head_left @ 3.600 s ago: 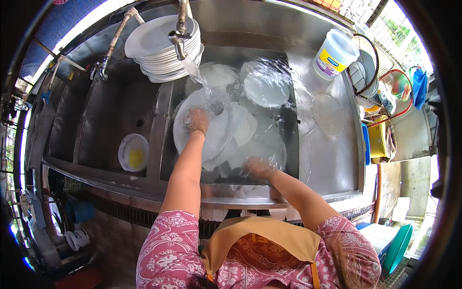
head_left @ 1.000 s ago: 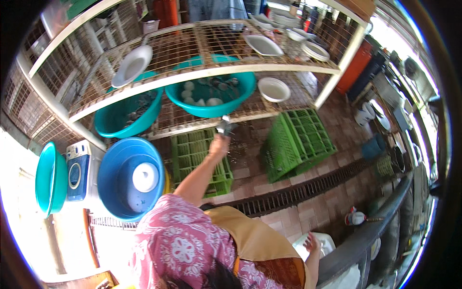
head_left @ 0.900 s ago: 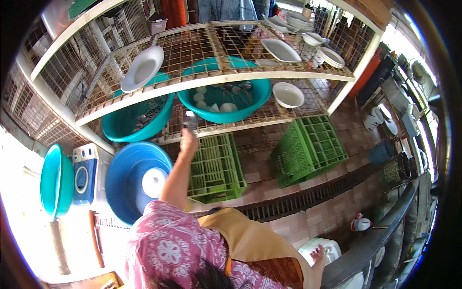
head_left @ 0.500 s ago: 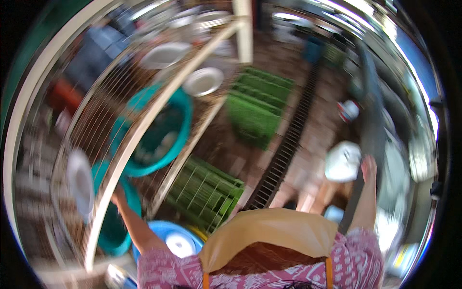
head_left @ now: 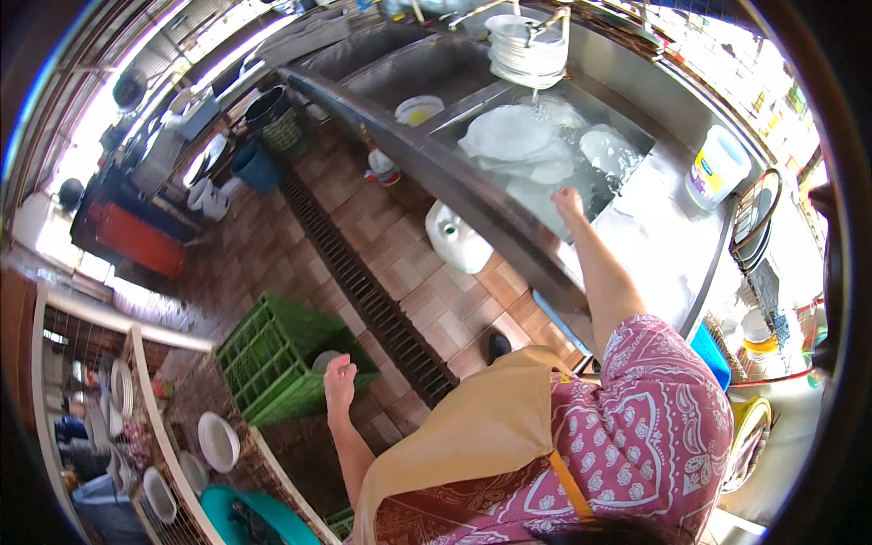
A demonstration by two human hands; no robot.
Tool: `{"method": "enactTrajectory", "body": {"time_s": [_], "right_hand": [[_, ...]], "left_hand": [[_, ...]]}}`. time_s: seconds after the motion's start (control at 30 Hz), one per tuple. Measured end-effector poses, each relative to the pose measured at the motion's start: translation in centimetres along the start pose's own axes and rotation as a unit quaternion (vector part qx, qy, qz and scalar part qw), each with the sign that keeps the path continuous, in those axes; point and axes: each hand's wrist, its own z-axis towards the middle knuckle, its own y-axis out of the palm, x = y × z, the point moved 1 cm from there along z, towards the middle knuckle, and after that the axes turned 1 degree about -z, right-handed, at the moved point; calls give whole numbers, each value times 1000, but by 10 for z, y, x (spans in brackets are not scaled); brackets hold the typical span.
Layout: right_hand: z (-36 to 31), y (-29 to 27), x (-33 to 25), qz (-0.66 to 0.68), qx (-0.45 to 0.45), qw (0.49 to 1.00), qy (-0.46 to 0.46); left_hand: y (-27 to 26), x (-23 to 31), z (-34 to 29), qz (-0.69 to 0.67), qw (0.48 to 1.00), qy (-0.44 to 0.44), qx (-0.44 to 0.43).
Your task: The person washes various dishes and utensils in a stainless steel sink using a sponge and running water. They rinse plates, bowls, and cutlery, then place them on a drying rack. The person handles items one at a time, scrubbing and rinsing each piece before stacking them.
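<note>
My left hand (head_left: 341, 374) is closed over the edge of a green crate on the floor at the lower left. A small greyish round thing (head_left: 326, 361) shows at its fingers; its kind is unclear. Over the front part of a steel sink basin (head_left: 647, 138), my right hand (head_left: 568, 204) is held out with curled fingers and nothing visible in them. White plates (head_left: 510, 132) lie in the water beneath a running tap, beyond this hand. A coiled white hose (head_left: 527, 54) hangs around the tap.
The green crate (head_left: 282, 354) stands beside a floor drain grate (head_left: 363, 282). A white jug (head_left: 456, 238) is below the sink's front edge. On the counter at right is a clear tub (head_left: 718, 168). A wire shelf at lower left holds bowls (head_left: 218, 441) and a teal basin (head_left: 218, 500).
My view has swung right from the shelf toward the sink. My left hand has left the teal tub on the shelf; my right hand has gone from the sink's front edge to over the basin.
</note>
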Motion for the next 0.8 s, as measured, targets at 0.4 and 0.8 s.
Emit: {"method": "enactTrajectory", "body": {"time_s": [0.4, 0.8], "right_hand": [[41, 92, -39, 191, -174, 957, 134], [35, 119, -77, 500, -101, 816, 271]], "left_hand": [[240, 286, 307, 12, 909, 290, -300], [436, 287, 479, 140, 906, 107, -385]]}}
